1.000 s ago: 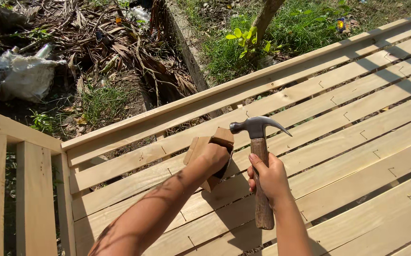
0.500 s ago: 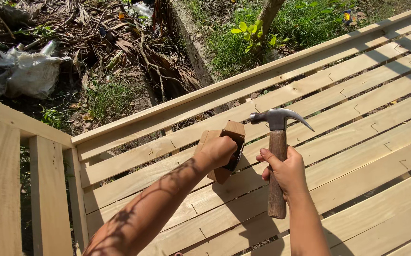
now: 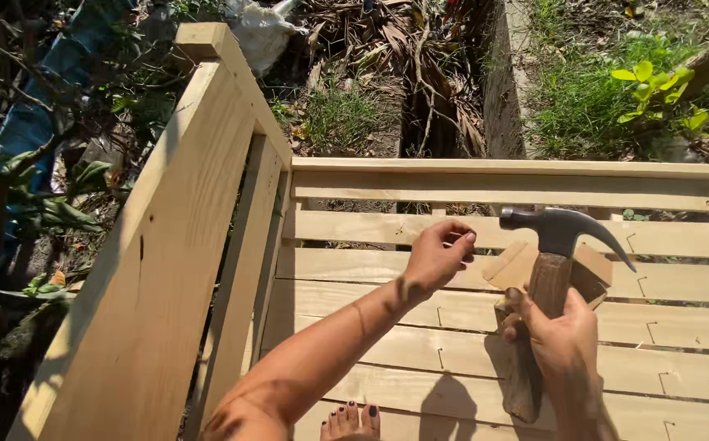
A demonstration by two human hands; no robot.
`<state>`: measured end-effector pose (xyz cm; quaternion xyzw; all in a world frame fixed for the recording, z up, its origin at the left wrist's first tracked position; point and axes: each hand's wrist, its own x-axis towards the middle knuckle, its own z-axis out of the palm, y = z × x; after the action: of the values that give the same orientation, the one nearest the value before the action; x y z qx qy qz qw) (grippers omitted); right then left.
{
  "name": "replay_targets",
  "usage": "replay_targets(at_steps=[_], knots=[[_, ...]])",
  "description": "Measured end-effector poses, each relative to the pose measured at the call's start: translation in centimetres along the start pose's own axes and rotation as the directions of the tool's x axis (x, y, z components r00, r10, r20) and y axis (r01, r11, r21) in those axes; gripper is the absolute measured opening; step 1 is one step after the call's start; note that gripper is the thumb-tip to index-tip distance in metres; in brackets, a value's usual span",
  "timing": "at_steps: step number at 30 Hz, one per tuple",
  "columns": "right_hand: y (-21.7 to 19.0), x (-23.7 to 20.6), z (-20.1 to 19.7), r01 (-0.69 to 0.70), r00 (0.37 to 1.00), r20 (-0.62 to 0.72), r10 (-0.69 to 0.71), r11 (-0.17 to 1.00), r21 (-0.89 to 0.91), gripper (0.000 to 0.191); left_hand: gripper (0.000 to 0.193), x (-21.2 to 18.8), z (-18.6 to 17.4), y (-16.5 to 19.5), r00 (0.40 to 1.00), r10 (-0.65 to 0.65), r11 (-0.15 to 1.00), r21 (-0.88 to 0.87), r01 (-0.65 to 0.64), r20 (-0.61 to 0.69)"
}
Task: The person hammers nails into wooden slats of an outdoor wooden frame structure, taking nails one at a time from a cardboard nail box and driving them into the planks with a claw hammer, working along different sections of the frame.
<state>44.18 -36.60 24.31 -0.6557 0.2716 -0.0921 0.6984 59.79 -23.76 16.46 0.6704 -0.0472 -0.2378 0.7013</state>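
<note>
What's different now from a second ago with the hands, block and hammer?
The left hand has let go of the small wood block and moved left, fingers pinched above a slat. The block now sits behind the hammer. The view has swung left toward the corner post. The right hand grips the hammer handle as before.

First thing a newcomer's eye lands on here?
Probably the claw hammer, held upright by its wooden handle in the right hand at centre right, over the pale slatted wooden deck. Next, the left hand with fingertips pinched together above a slat near the middle; whatever it pinches is too small to tell. A tall wooden railing fills the left side, with a small cardboard box partly hidden behind the hammer.
</note>
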Motion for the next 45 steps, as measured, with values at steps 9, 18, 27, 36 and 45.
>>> replay_targets(at_steps=[9,18,27,36,45], knots=[[4.6,4.5,13.2,-0.272,0.936,0.13,0.328,0.906,-0.326,0.03,0.016,9.1,-26.8,-8.8,0.457,0.329,0.938,0.342,-0.057,-0.827],[7.4,9.5,21.7,-0.242,0.87,0.305,0.387,0.875,-0.418,0.032,0.022,12.1,-27.4,-10.2,0.278,0.506,0.791,0.568,0.228,-0.816],[8.8,9.9,21.7,-0.306,0.874,0.263,0.409,0.883,-0.356,0.029,0.018,12.3,-27.2,-11.1,0.265,0.628,0.687,0.682,0.252,-0.731],[7.5,11.9,22.4,-0.237,0.854,0.306,0.421,0.838,-0.492,0.031,0.014,12.9,-27.3,-10.8,0.288,0.598,0.685,0.663,0.301,-0.748],[6.3,13.3,24.6,-0.161,0.833,0.362,0.419,0.809,-0.566,0.034,0.013,13.8,-27.5,-11.1,0.273,0.601,0.674,0.66,0.333,-0.751]])
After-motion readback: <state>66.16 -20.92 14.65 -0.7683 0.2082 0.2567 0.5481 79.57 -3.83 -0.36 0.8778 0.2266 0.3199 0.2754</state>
